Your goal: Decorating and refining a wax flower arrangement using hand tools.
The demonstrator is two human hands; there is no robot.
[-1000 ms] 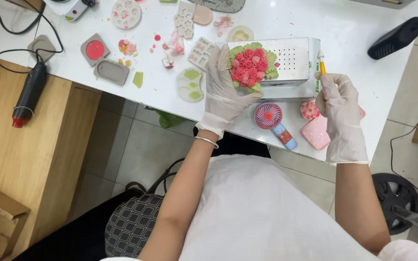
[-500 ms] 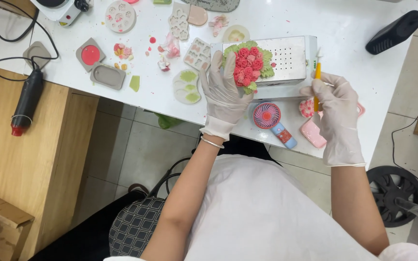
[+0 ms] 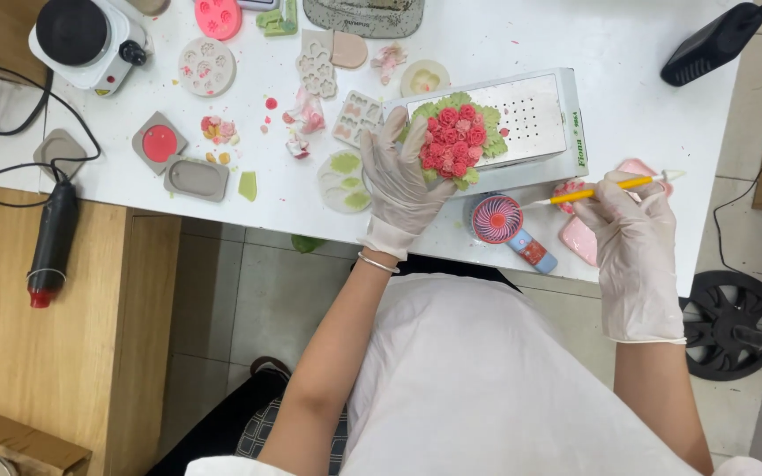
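My gloved left hand [image 3: 401, 181] holds a small bouquet of red clay roses with green leaves [image 3: 454, 138] over a white perforated box [image 3: 540, 119]. My gloved right hand [image 3: 632, 234] grips a thin yellow tool [image 3: 597, 189], its tip pointing left, above a pink mould [image 3: 579, 238] near the table's front edge. A small pink hand fan [image 3: 503, 224] lies between the two hands.
On the white table [image 3: 646, 115]: a round leaf mould [image 3: 344, 181], grey silicone moulds [image 3: 194, 177], a pink-filled mould [image 3: 160, 143], clay scraps, a small hot plate [image 3: 88, 37], a black device [image 3: 718, 40]. A heat gun [image 3: 48, 247] lies on the wooden side table.
The camera has moved closer. My right hand has drawn away from the box to the right and lowered, turning the yellow tool from upright to nearly level. The left hand still holds the bouquet.
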